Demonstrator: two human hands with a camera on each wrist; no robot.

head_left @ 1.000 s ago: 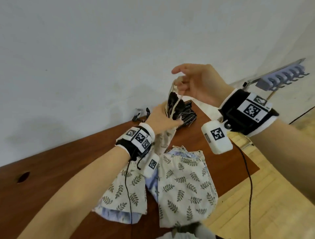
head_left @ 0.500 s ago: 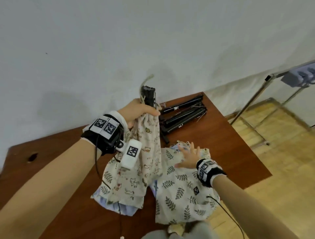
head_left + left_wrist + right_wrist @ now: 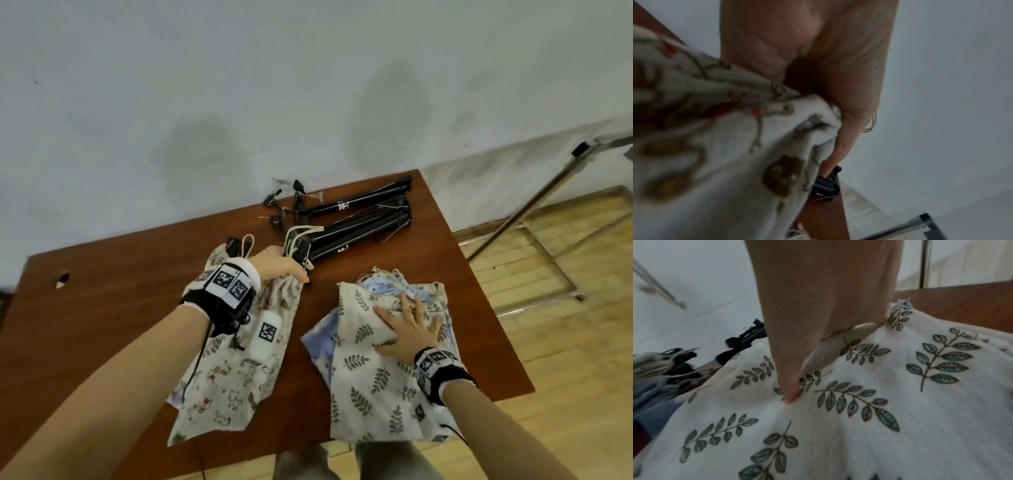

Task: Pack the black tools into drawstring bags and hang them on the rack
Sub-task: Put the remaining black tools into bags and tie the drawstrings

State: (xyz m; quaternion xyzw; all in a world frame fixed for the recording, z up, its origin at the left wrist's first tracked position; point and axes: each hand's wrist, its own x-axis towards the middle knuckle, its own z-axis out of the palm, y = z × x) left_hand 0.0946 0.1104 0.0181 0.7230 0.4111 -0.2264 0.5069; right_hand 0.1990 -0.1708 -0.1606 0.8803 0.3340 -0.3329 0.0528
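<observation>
My left hand (image 3: 279,270) grips the gathered neck of a cream animal-print drawstring bag (image 3: 236,370) that lies on the brown table (image 3: 120,291). The head of a black tool (image 3: 301,251) pokes out of the neck, with cream cords looped round it. In the left wrist view my fingers (image 3: 840,142) curl round the bag (image 3: 715,146) just behind the tool (image 3: 825,185). My right hand (image 3: 409,327) lies flat, fingers spread, on a leaf-print bag (image 3: 370,377). In the right wrist view its fingertips (image 3: 790,395) press into that cloth (image 3: 859,418). More black tools (image 3: 363,222) lie at the back.
A pale blue bag (image 3: 322,339) lies under the leaf-print one. Small black parts (image 3: 274,200) sit by the wall. The rack's metal frame (image 3: 534,202) stands on the wooden floor to the right of the table. A hole (image 3: 62,278) marks the table's far left.
My left hand has lowered the filled bag from upright onto the table. My right hand left the cords, dropped to the leaf-print bag and now lies flat on it.
</observation>
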